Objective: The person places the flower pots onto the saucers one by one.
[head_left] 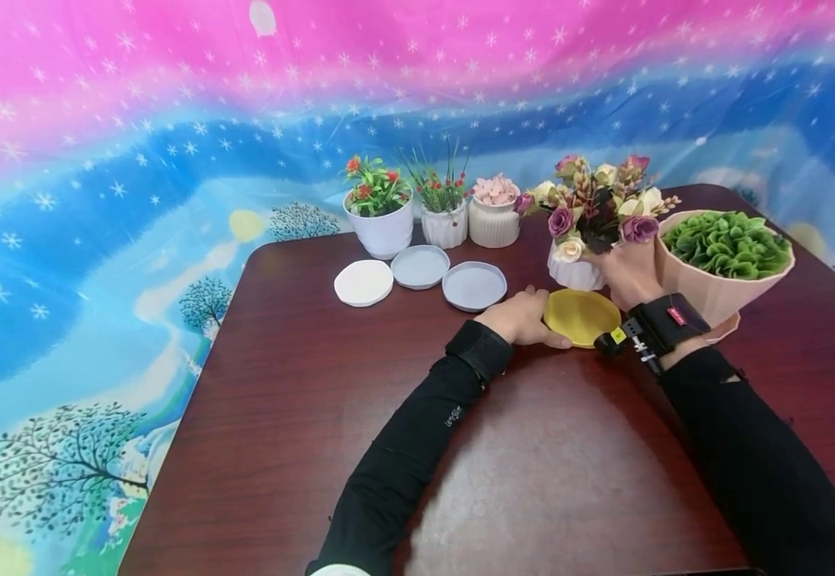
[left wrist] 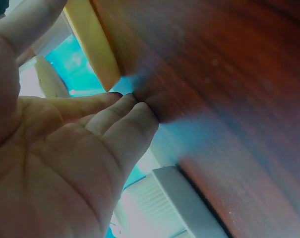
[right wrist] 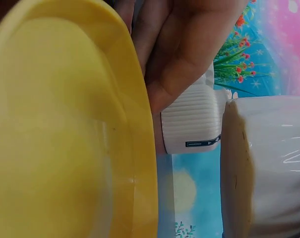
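Observation:
A yellow saucer (head_left: 581, 318) lies on the table toward the right. My left hand (head_left: 525, 318) holds its left rim, the thumb along the near side and the fingers at the far side; the left wrist view shows the thumb by the saucer's yellow edge (left wrist: 95, 47). Just behind the saucer, my right hand (head_left: 628, 274) grips a white flowerpot (head_left: 574, 270) of purple and cream artificial roses (head_left: 597, 210). That pot's underside (right wrist: 237, 173) shows in the right wrist view, raised off the table. Blossoms hide part of the right fingers.
A peach pot (head_left: 705, 280) of green leaves stands on a peach saucer at right, close to my right wrist. White (head_left: 364, 282) and grey-blue saucers (head_left: 421, 266) lie left of my hands. Behind them stand several white pots (head_left: 383, 228) with flowers, along the table's (head_left: 302, 400) back edge.

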`<state>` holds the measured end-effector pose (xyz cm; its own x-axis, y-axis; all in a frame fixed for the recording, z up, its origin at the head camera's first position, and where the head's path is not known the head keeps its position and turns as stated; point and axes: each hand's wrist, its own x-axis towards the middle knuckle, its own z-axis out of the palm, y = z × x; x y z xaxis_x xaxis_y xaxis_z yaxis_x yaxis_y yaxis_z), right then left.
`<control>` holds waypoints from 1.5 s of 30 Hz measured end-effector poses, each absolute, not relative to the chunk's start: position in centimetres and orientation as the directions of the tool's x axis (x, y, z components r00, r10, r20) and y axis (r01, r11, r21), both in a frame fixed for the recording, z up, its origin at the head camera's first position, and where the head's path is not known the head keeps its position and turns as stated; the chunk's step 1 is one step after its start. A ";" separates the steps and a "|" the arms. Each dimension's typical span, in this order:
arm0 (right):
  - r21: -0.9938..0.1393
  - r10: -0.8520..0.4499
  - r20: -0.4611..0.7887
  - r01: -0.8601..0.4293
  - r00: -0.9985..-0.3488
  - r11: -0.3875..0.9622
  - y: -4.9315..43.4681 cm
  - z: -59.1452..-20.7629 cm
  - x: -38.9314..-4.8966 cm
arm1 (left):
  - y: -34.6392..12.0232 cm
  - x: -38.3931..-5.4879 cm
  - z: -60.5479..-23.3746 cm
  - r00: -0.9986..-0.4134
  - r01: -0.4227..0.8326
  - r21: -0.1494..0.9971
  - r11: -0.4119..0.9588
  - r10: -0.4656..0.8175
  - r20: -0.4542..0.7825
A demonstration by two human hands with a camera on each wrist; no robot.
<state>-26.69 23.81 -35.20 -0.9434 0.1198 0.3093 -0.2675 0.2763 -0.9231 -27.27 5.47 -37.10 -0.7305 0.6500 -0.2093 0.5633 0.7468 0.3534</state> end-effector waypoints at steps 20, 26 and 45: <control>-0.849 0.046 0.222 -0.170 -0.974 0.501 24.6 -35.9 -24.7 | 5.4 -27.5 -37.4 -0.728 0.560 0.361 0.746 0.651 -0.216; -0.819 0.115 0.227 -0.126 -0.967 0.560 24.4 -36.1 -24.7 | 6.1 -29.1 -38.9 -0.719 0.535 0.398 0.745 0.649 -0.248; -0.874 0.088 0.226 -0.163 -0.970 0.458 24.4 -36.8 -23.8 | 7.2 -31.9 -42.4 -0.722 0.528 0.401 0.749 0.644 -0.252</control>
